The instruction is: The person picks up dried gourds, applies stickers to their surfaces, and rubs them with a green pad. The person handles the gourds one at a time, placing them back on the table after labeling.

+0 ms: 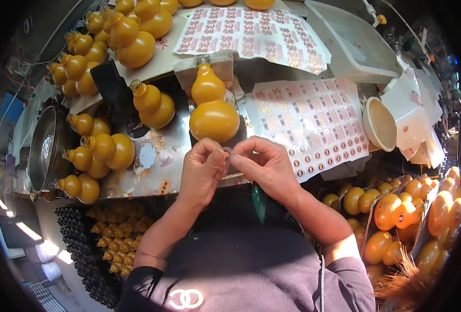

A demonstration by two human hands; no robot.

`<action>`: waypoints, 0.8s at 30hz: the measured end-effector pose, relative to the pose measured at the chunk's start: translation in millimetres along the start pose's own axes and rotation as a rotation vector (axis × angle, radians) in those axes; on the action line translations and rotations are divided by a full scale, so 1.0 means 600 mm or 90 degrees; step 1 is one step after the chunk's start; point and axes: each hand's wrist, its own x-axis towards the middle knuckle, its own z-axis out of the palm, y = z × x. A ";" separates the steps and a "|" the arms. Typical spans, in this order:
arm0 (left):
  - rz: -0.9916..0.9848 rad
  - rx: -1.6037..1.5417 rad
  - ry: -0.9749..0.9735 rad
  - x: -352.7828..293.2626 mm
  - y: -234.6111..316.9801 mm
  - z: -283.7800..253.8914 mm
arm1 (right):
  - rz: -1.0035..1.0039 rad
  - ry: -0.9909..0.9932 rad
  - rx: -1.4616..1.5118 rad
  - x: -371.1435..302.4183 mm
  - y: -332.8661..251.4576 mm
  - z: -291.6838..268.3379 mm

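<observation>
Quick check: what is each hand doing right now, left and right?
Left hand: fingertips pinched on a small round sticker.
Right hand: fingertips pinched on the same sticker, just below the gourd bottle.

- A gourd-shaped bottle (213,106) stands at the counter's (160,156) near edge, directly behind the left hand (202,169) and right hand (264,166), which meet fingertip to fingertip on a small sticker (225,153).
- A sheet of stickers (313,122) lies just right of that bottle; a second sheet (254,36) lies behind it, toward the far edge.
- A shallow bowl (381,124) rests at the near sheet's right end.
- More gourd bottles (98,153) crowd the counter's left side, with others (131,39) in the far left corner.
- A bin of gourd bottles (397,213) sits below the counter, to the right.
- A tray of small bottles (113,244) sits below, to the left.
</observation>
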 end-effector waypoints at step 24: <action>-0.005 0.161 0.031 0.186 0.041 -0.080 | 0.112 -0.022 -0.078 0.242 -0.031 -0.052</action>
